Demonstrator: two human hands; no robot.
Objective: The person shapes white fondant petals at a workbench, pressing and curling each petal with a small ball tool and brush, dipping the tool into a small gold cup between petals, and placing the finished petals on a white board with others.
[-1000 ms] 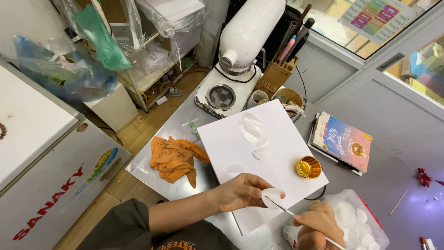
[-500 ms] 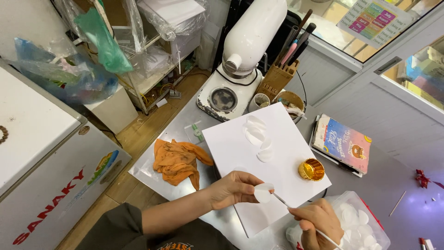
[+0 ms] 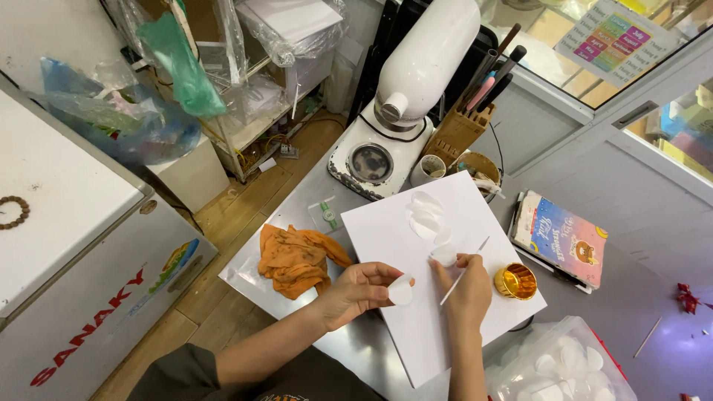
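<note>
At lower centre of the frame, our left hand [image 3: 356, 291] pinches a white petal [image 3: 401, 291] over the white board [image 3: 438, 275], close to the work. Our right hand [image 3: 468, 286] grips a thin stick [image 3: 462, 272] and presses another petal [image 3: 444, 255] among those laid out, gold cup [image 3: 515, 281] within reach.

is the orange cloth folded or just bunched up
Bunched up. The orange cloth lies crumpled in an uneven heap with irregular wrinkles and loose corners on the metal table, left of the white board; no neat fold lines.

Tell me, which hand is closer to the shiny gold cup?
Right. The right hand is just beside the gold cup; the left hand is farther away across the white board.
</note>
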